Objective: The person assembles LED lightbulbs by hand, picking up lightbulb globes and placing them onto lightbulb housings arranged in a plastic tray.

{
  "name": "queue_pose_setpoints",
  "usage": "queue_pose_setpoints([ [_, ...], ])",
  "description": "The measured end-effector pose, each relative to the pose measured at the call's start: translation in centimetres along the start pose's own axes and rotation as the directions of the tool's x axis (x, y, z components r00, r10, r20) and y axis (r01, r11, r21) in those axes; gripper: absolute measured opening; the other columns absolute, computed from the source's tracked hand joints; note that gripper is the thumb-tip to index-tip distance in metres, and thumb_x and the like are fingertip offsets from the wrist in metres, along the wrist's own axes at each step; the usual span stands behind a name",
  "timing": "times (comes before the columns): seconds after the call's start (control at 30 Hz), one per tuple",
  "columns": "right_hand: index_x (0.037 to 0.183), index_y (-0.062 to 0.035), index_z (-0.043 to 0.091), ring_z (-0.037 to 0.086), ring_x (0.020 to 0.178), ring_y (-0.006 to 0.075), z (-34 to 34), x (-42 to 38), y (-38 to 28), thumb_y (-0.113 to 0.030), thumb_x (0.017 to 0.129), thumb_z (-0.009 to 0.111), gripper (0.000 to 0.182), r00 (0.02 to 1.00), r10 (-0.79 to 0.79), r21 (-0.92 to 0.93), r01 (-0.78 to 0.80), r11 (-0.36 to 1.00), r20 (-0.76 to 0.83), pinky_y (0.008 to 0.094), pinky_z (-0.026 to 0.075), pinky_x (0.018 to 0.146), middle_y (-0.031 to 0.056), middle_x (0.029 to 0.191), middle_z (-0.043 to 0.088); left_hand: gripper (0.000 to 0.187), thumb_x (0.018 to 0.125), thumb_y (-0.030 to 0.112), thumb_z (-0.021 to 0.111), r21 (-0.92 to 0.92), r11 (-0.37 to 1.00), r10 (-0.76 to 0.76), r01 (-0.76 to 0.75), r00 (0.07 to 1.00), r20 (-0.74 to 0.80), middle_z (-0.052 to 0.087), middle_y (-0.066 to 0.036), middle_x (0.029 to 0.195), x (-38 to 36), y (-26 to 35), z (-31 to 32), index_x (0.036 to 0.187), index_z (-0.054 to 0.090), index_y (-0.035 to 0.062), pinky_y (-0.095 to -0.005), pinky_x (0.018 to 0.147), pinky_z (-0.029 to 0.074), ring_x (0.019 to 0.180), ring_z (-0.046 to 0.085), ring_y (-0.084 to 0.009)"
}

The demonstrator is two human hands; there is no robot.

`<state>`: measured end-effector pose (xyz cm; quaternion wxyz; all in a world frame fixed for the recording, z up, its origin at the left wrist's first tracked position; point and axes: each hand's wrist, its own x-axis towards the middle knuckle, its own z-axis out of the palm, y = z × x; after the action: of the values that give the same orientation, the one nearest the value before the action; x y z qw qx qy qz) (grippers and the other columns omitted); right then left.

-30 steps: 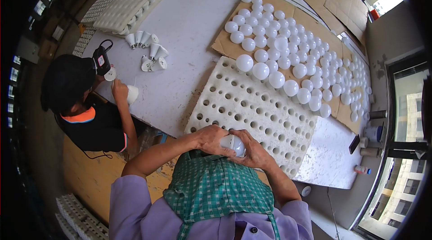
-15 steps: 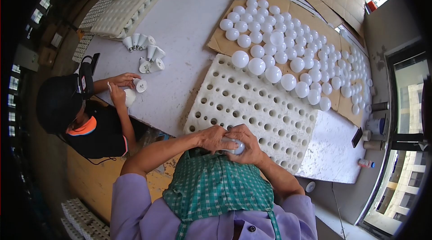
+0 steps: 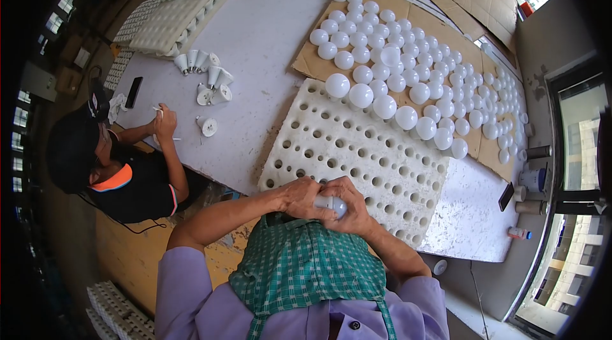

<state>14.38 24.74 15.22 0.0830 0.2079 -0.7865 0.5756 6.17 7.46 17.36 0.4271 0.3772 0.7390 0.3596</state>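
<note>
Close to my chest, above the front edge of a white foam tray [image 3: 299,168], a light bulb [image 3: 340,209] is gripped between both hands. My left hand [image 3: 299,198] is closed round its white base end. Wrapped over the rounded end is my right hand [image 3: 354,205], its fingers partly covering the bulb. Rows of round holes run across the tray. Along the tray's far edge stands a row of white bulb domes [image 3: 384,107].
Many more domes [image 3: 392,56] cover a cardboard sheet [image 3: 308,61]. At left, a co-worker [image 3: 134,168] holds a thin white item near a bulb base [image 3: 207,126]. Several bulb bases [image 3: 221,77], a phone [image 3: 134,93] and stacked foam trays [image 3: 172,24] are on the table.
My hands stay round the bulb, with a slight shift of the fingers. The co-worker's hands have drawn back from the bulb base, which now sits on the table, and their head has moved down.
</note>
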Motion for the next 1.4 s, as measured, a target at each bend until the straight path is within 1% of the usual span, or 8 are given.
queue_pose_setpoints([
  [0.73, 0.099, -0.0030, 0.063, 0.056, 0.089, 0.0270, -0.7, 0.0, -0.3, -0.005, 0.057, 0.076, 0.044, 0.995, -0.088, -0.047, 0.086, 0.995, -0.039, 0.0351, 0.049, 0.077, 0.0119, 0.097, 0.058, 0.055, 0.075, 0.051, 0.069, -0.107, 0.994, 0.015, -0.018, 0.999, -0.030, 0.064, -0.015, 0.065, 0.7, 0.2, 0.9, 0.081, 0.066, -0.0037, -0.0343, 0.057, 0.048, 0.061, 0.063, -0.0236],
  [1.03, 0.088, -0.0054, 0.060, 0.057, 0.083, 0.0251, -1.3, -1.0, 0.1, -0.007, 0.056, 0.074, 0.035, 0.994, -0.099, -0.038, 0.098, 0.994, -0.041, 0.0337, 0.048, 0.072, 0.0097, 0.090, 0.060, 0.066, 0.066, 0.059, 0.062, -0.119, 0.990, -0.079, 0.072, 0.995, -0.060, 0.056, -0.015, 0.054, 2.0, -0.9, 3.6, 0.061, 0.060, -0.0062, -0.0364, 0.048, 0.043, 0.051, 0.055, -0.0215],
  [1.13, 0.091, -0.0064, 0.059, 0.058, 0.084, 0.0257, -1.7, -0.6, 0.8, -0.007, 0.056, 0.074, 0.038, 0.997, -0.069, -0.020, 0.070, 0.997, 0.028, 0.0343, 0.049, 0.074, 0.0090, 0.090, 0.060, 0.067, 0.069, 0.059, 0.063, -0.160, 0.981, -0.121, 0.106, 0.989, -0.090, 0.057, -0.013, 0.055, 1.6, -0.7, 3.1, 0.064, 0.061, -0.0071, -0.0344, 0.048, 0.046, 0.053, 0.059, -0.0224],
  [1.2, 0.100, -0.0062, 0.055, 0.058, 0.086, 0.0261, -1.7, -0.4, 0.8, -0.009, 0.058, 0.076, 0.047, 0.999, -0.038, -0.037, 0.040, 0.999, 0.036, 0.0356, 0.049, 0.076, 0.0095, 0.090, 0.060, 0.073, 0.073, 0.064, 0.062, -0.390, 0.909, -0.185, 0.147, 0.981, -0.060, 0.059, -0.012, 0.056, 1.6, -0.3, 2.5, 0.073, 0.062, -0.0085, -0.0352, 0.050, 0.051, 0.056, 0.064, -0.0259],
  [1.27, 0.108, -0.0057, 0.050, 0.059, 0.089, 0.0258, -1.9, 0.0, 0.9, -0.010, 0.060, 0.079, 0.056, 0.958, 0.274, -0.038, -0.271, 0.962, 0.084, 0.0365, 0.049, 0.079, 0.0106, 0.093, 0.058, 0.078, 0.079, 0.067, 0.058, -0.386, 0.903, -0.196, 0.190, 0.980, 0.023, 0.065, -0.017, 0.072, 1.6, -2.9, 2.4, 0.091, 0.063, -0.0102, -0.0335, 0.062, 0.056, 0.071, 0.068, -0.0276],
  [1.33, 0.110, -0.0054, 0.048, 0.059, 0.090, 0.0255, -2.4, 0.0, 2.3, -0.009, 0.061, 0.080, 0.059, 0.919, 0.382, -0.023, -0.382, 0.924, 0.092, 0.0364, 0.049, 0.080, 0.0110, 0.096, 0.057, 0.064, 0.088, 0.051, 0.058, -0.376, 0.927, -0.136, 0.008, 0.939, -0.315, 0.066, -0.020, 0.101, 0.8, -4.3, 2.7, 0.109, 0.060, -0.0084, -0.0327, 0.078, 0.053, 0.089, 0.066, -0.0227],
  [1.37, 0.111, -0.0052, 0.046, 0.059, 0.091, 0.0251, -2.8, 0.3, 3.1, -0.009, 0.062, 0.081, 0.061, 0.866, 0.490, -0.011, -0.491, 0.871, 0.098, 0.0362, 0.049, 0.081, 0.0115, 0.100, 0.056, 0.059, 0.088, 0.042, 0.062, -0.447, 0.879, -0.323, 0.169, 0.899, -0.296, 0.061, -0.020, 0.119, -0.2, -4.8, 2.0, 0.122, 0.054, -0.0055, -0.0328, 0.091, 0.048, 0.105, 0.062, -0.0228],
  [1.4, 0.112, -0.0049, 0.045, 0.058, 0.094, 0.0250, -3.6, 1.6, 3.3, -0.008, 0.062, 0.081, 0.062, 0.915, 0.402, -0.071, -0.399, 0.914, 0.028, 0.0361, 0.049, 0.082, 0.0125, 0.105, 0.054, 0.056, 0.087, 0.036, 0.065, -0.437, 0.887, -0.356, 0.149, 0.824, -0.441, 0.061, -0.020, 0.118, -1.4, -5.9, 1.2, 0.123, 0.054, -0.0052, -0.0322, 0.090, 0.049, 0.104, 0.062, -0.0234],
])
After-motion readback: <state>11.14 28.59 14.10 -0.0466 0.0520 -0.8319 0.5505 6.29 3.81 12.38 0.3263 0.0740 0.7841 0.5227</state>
